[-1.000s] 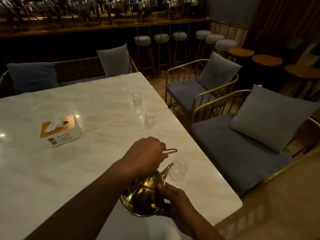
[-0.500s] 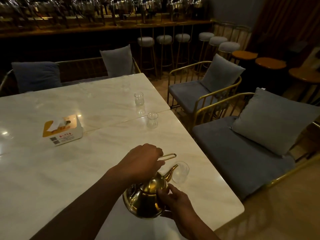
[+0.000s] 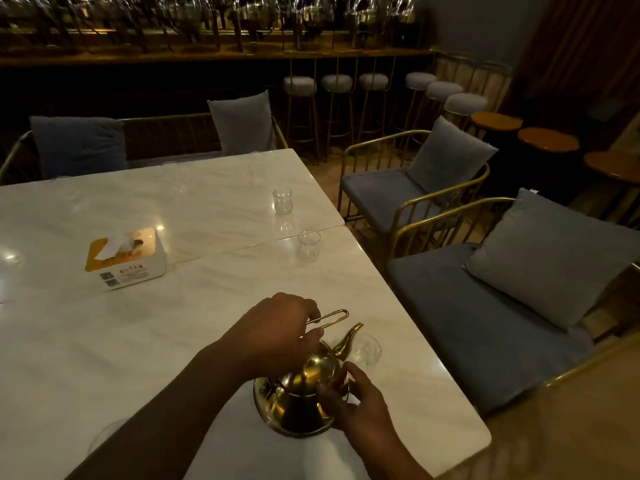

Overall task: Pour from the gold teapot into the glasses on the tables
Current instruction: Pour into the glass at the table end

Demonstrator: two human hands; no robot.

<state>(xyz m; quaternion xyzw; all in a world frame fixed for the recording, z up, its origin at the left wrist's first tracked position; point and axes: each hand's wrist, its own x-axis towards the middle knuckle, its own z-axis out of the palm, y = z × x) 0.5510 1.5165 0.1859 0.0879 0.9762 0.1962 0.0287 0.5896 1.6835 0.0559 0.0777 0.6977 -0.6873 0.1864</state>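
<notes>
The gold teapot (image 3: 298,400) hangs just above the near white marble table (image 3: 138,341), tilted with its spout (image 3: 349,339) over a small clear glass (image 3: 367,349). My left hand (image 3: 273,332) grips the thin wire handle from above. My right hand (image 3: 356,403) rests against the pot's right side near the lid. Two more clear glasses stand farther along the right edge, one on the near table (image 3: 308,244) and one on the far table (image 3: 282,200). Another glass (image 3: 257,164) stands near the far table's back corner.
A white and orange tissue box (image 3: 126,258) sits on the far table to the left. Grey cushioned chairs with gold frames (image 3: 485,306) line the right side. Cushioned chairs, bar stools (image 3: 337,84) and a counter stand behind. A faint glass (image 3: 104,438) shows under my left forearm.
The teapot's spout has moved closer over the near glass and the pot has tipped a little more. My right hand has shifted up along the pot's side.
</notes>
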